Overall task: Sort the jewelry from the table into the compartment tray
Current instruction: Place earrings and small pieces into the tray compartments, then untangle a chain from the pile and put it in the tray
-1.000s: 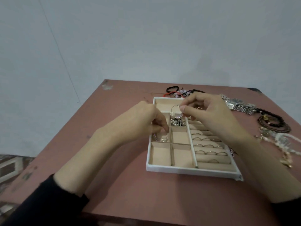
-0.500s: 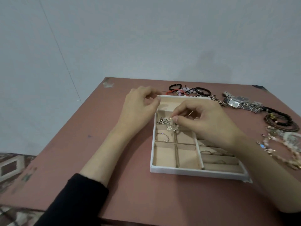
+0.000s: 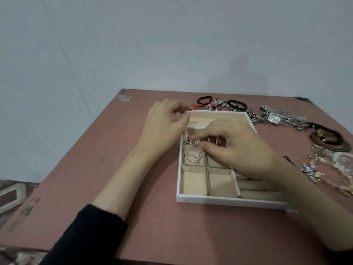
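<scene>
White tray (image 3: 225, 201), far-left corner (left hand (image 3: 166, 129) beside)

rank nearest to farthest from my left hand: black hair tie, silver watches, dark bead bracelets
From the left hand:
1. black hair tie, just beyond the fingertips, at the far edge.
2. silver watches, right of the tray.
3. dark bead bracelets, far right.

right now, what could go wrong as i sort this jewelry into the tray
1. The right hand seems to pinch the beaded loop right at a divider, beside the compartment holding a silver piece; it may drop across both or tangle.
2. The right forearm lies over the near right corner of the tray, close to the loose chain pile; pulling back could nudge the tray or drag chains.
</scene>
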The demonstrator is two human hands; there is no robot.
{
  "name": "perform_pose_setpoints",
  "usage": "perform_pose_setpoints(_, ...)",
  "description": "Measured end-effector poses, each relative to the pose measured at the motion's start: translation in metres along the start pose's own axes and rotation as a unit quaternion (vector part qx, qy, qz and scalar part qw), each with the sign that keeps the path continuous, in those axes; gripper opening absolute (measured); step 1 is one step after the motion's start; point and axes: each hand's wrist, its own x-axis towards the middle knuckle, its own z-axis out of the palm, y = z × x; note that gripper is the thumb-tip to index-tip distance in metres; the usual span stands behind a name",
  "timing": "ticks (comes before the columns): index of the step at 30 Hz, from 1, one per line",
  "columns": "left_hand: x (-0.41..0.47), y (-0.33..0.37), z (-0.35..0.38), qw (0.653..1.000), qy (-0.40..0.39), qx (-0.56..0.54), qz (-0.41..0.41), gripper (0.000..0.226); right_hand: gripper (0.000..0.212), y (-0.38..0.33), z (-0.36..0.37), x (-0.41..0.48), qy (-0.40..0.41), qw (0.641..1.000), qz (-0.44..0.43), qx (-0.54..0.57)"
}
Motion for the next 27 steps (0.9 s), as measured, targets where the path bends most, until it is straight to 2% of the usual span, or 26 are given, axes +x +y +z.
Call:
perform_pose_setpoints(6, -0.002, 0.000, 0.001, 1.000, -0.002, -0.001, 0.015, 0.016, 0.021, 0.001, -0.001, 0.000, 0.006, 1.000, -0.007, -0.008)
perform_pose_setpoints(11, -0.004, 0.000, 0.001, 1.000, -0.004, 0.002, 0.030, 0.015, 0.031, 0.004, 0.002, -0.003, 0.007, 0.998, 0.004, -0.066)
perform_pose_setpoints(18, -0.007, -0.002, 0.001, 1.000, 0.000, 0.003, 0.020, 0.016, 0.047, 0.000, 0.004, -0.006, -0.034, 0.994, -0.007, -0.103)
perform_pose_setpoints(24, -0.007, 0.001, 0.001, 1.000, 0.008, -0.008, -0.003, 0.016, 0.042, 0.004, -0.005, -0.006, 0.004, 1.000, 0.012, -0.027)
perform_pose_setpoints(27, -0.006, 0.014, 0.000, 0.999, -0.036, -0.014, 0.018, 0.016, 0.036, 0.010, -0.025, -0.012, 0.024, 0.999, 0.047, -0.004)
